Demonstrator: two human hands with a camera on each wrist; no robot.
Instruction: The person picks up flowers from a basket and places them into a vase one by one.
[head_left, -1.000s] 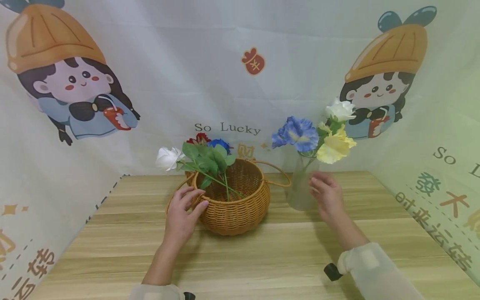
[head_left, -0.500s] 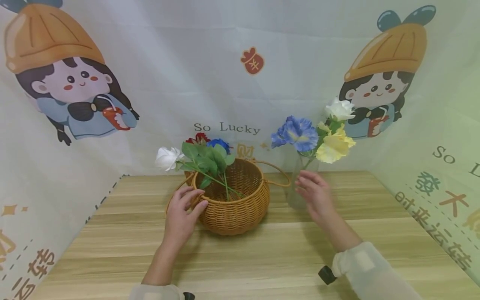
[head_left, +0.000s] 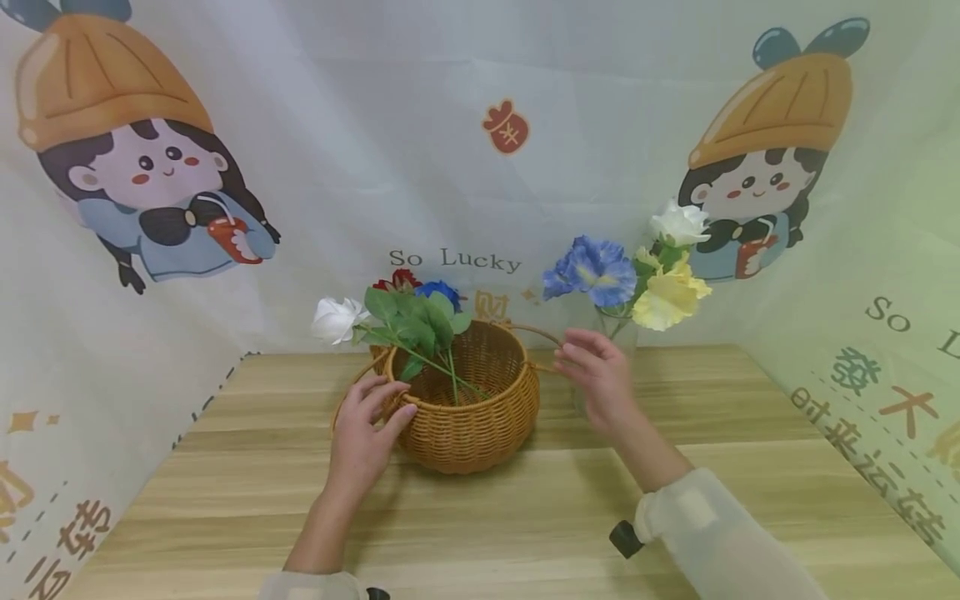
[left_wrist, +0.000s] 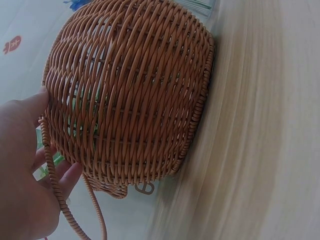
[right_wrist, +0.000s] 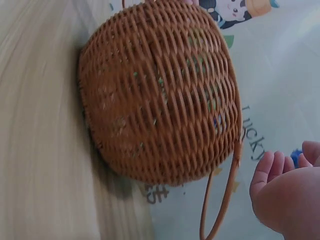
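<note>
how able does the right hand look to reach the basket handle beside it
Probably yes: the right hand looks empty and close to the basket handle, with nothing apparent between; the left hand is at the opposite side of the basket.

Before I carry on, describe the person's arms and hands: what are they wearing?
Both hands, left hand and right hand, are bare, with no glove or ring visible. The left sleeve and right sleeve are plain off-white and loose-looking. A small black piece sits by the right cuff; another shows partly by the left.
</note>
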